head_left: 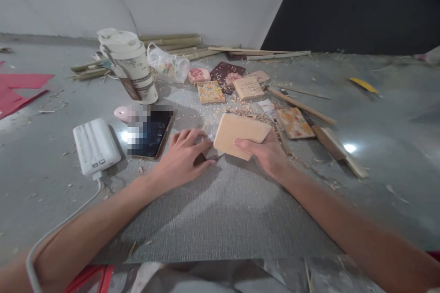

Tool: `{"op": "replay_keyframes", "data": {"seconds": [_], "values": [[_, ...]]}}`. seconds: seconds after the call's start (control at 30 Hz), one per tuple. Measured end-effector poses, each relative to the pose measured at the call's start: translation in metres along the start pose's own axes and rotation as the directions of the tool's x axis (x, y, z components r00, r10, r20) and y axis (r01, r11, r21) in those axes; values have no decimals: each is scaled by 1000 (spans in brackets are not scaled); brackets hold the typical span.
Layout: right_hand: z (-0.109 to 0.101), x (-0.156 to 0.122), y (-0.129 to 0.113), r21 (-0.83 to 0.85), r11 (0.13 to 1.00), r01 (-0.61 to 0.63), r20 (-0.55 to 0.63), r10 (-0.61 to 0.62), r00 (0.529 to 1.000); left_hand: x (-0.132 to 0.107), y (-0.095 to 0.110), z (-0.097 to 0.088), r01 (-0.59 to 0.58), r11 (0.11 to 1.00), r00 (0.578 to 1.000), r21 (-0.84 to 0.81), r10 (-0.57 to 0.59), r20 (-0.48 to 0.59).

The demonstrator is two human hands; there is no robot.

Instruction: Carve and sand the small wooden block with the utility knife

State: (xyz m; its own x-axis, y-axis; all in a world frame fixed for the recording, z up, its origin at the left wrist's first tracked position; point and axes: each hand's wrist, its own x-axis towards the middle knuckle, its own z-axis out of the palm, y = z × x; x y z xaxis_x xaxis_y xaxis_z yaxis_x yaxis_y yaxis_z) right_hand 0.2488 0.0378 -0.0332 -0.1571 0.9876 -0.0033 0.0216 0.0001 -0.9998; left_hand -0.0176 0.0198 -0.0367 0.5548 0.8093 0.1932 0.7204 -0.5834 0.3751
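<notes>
A plain pale wooden block [240, 135], squarish with rounded corners, is held tilted above the grey mat [220, 224]. My right hand [270, 153] is closed on its right side, the thumb lying across the face. To the left of the block, my left hand [187, 158] rests low over the mat, its fingers bent and the thumb apart from them. A small whitish scrap [208, 138] shows by its fingertips; whether they touch it I cannot tell. Wood shavings [237, 110] lie heaped behind the block.
Left are a phone [154, 132], a white power bank [96, 146] with a cable along my left forearm, and a lidded cup [132, 68]. Behind lie carved blocks [211, 92], a plastic bag [168, 64] and bamboo strips [172, 41]. Right are a painted block [295, 123], a knife [326, 142] and a yellow-handled tool [363, 85].
</notes>
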Motion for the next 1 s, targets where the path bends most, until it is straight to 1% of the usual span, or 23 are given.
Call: {"op": "replay_keyframes", "data": {"seconds": [0.07,0.13,0.23,0.3,0.37,0.47,0.53,0.6,0.67,0.7,0.8,0.87,1.0], "values": [[-2,1,0,-55,998,4,-14,-5,1000,0,-1,0,-105,993,994,-56,107,38],[-3,2,1,-100,995,13,-17,-14,1000,1,-1,0,-181,978,980,-101,188,64],[-6,5,4,-133,991,22,-59,-30,998,3,-2,-1,-221,966,971,-132,231,67],[-9,7,5,-129,991,37,-89,-49,995,3,-3,-2,-235,963,968,-135,244,58],[-11,7,4,-136,989,53,-92,-66,994,4,-4,-4,-246,961,965,-129,255,55],[-11,3,0,-210,976,51,-77,-69,995,3,-3,-6,-241,965,968,-105,247,45],[-9,-1,-4,-274,960,63,-41,-77,996,2,0,-7,-236,970,970,-66,239,43],[-5,-4,-9,-343,932,119,44,-111,993,0,5,-9,-247,969,967,-17,247,62],[-2,-6,-13,-404,896,187,138,-142,980,-2,9,-11,-257,966,962,12,254,101],[-1,-7,-14,-425,882,204,165,-147,975,-3,11,-12,-257,966,960,14,253,122],[0,-6,-14,-436,879,191,170,-128,977,-5,13,-14,-245,969,955,-8,243,172],[-1,-5,-13,-430,884,185,185,-114,976,-6,13,-14,-242,970,953,-18,241,184],[-2,-4,-13,-446,865,231,220,-144,965,-6,12,-15,-227,974,956,-18,226,188]]}}
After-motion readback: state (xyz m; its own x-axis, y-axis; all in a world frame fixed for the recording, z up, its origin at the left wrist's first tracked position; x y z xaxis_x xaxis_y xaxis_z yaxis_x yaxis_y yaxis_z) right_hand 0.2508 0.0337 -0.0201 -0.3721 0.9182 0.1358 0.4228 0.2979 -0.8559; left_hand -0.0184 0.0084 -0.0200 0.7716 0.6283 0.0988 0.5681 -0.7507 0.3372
